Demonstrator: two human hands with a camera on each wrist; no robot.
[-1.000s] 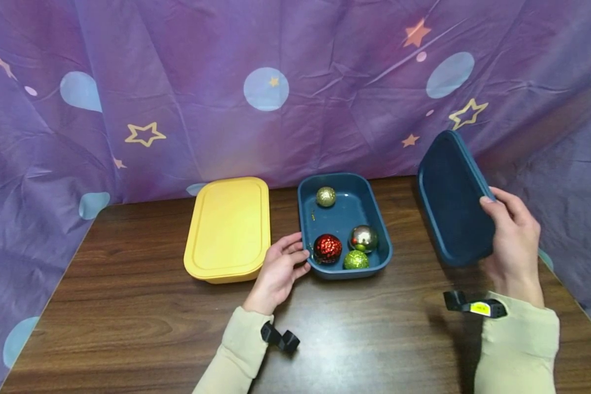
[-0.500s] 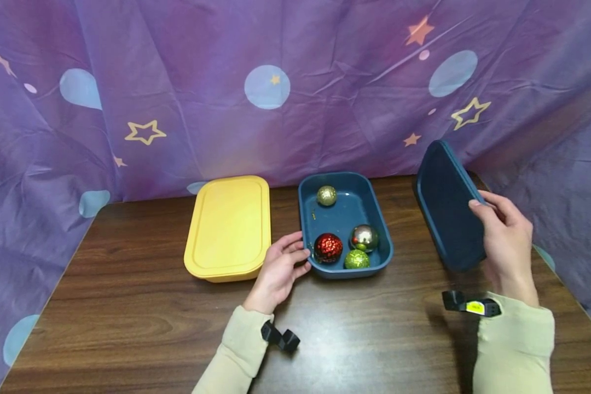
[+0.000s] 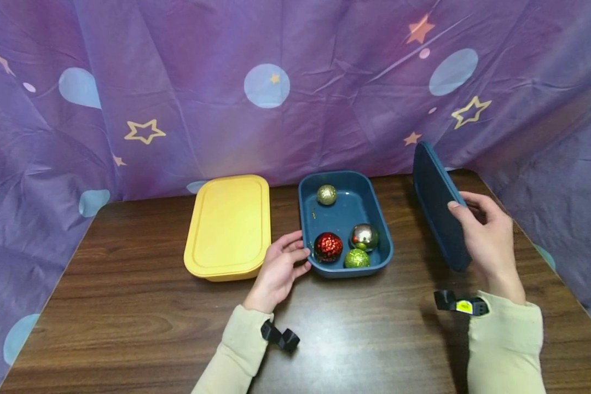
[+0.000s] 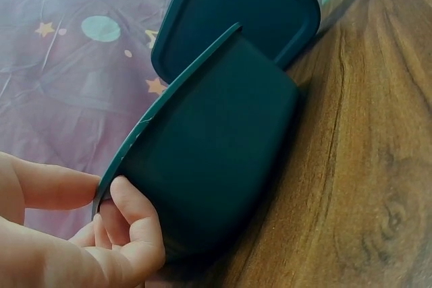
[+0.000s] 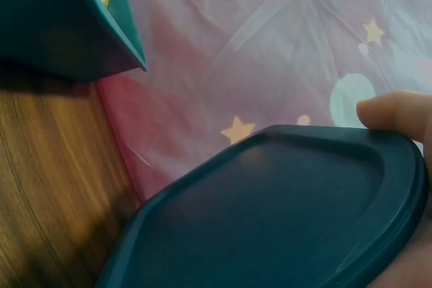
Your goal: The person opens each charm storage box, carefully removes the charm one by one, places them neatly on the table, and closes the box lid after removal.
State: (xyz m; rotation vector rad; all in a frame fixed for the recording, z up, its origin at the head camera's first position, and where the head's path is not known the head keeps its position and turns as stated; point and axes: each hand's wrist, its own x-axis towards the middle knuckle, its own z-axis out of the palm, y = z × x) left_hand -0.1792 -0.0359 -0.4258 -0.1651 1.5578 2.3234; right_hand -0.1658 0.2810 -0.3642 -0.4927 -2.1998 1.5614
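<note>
A blue rectangular box (image 3: 342,213) stands uncovered on the table. Inside lie a red ball ornament (image 3: 328,247), a shiny silver one (image 3: 364,237), a green glittery one (image 3: 357,258) and a small gold one (image 3: 326,195). My left hand (image 3: 278,268) pinches the box's rim at its near left corner; the left wrist view shows thumb and fingers on either side of that rim (image 4: 177,89). To the right, my right hand (image 3: 490,241) grips the edge of a dark blue lid (image 3: 438,210), tilted nearly upright beside the box and apart from it.
Left of the blue box stands a yellow box with its yellow lid on (image 3: 230,227). Behind the wooden table (image 3: 138,328) hangs a purple cloth (image 3: 202,82) printed with stars and dots, close to both boxes' far ends.
My right hand has moved left with the blue lid and turned it more edge-on, its top a little lower. My left hand stays on the box rim.
</note>
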